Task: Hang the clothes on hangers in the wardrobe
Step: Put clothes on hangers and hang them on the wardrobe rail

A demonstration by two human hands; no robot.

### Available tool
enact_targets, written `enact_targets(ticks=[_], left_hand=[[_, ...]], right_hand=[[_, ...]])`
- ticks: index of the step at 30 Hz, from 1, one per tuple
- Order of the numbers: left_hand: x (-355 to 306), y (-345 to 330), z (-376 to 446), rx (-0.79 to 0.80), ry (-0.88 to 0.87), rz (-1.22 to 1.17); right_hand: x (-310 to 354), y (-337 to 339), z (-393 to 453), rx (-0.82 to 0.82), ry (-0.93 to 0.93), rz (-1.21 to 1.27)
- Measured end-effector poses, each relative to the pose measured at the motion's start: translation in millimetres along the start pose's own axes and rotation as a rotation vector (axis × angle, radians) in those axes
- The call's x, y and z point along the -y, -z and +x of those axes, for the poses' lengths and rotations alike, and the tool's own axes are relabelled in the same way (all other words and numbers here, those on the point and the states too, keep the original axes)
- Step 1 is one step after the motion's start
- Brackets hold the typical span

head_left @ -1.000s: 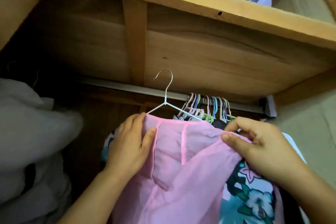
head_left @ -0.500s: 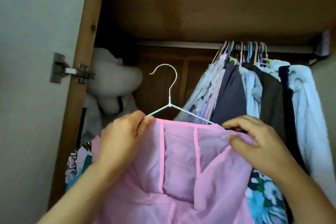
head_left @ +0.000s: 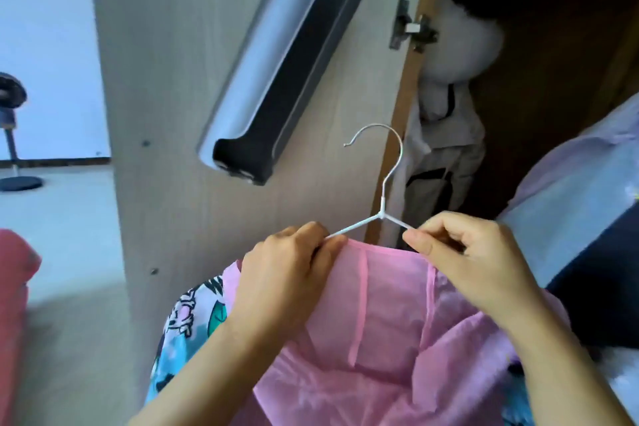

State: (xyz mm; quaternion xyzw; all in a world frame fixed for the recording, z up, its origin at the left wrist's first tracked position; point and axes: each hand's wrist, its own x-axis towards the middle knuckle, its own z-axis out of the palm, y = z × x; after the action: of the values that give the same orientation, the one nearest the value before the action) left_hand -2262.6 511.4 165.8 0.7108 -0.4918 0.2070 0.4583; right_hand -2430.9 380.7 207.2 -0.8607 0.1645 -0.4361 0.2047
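Hanger (head_left: 383, 207) now before wardrobe door (head_left: 193, 218), both hands' grip (head_left: 290, 273) (head_left: 460, 263) on it and pink garment (head_left: 387, 315).

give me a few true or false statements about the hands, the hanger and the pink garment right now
1. Both hands grip the hanger's shoulders, the left hand on one arm, the right hand on the other. True.
2. The white wire hanger hooks on the wardrobe rail. False: its hook is free in the air, in front of the wardrobe door.
3. The pink garment is draped on the hanger. True.
4. The pink garment lies folded on the floor. False: it hangs from the hanger between the hands.
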Motion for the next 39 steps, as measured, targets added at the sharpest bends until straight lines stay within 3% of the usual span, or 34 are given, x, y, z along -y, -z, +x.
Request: enact_targets(ticks=[5,10,17,25,33,39], left_hand=[[67,57,-61,-0.009,0.074,0.133],[130,134,-129,-0.086,0.263,0.257],[188,266,-212,-0.256,0.525,0.462],[233,397,-328,-0.286,0.784,0.789],[247,480,-444,-0.494,1.137,0.938],[268,525,-498,-0.629,1.304,0.915]], right_hand=[[21,-91,-20,0.208,-0.015,0.247],[72,-194,-42,0.410,0.063,0.393],[201,-335,-56,0.445,0.278,0.570],[339,-471,-91,0.849,0.208,0.959],[471,-585,-145,1.229,0.311,1.006],[564,-658,-192,1.350,0.455,0.990]])
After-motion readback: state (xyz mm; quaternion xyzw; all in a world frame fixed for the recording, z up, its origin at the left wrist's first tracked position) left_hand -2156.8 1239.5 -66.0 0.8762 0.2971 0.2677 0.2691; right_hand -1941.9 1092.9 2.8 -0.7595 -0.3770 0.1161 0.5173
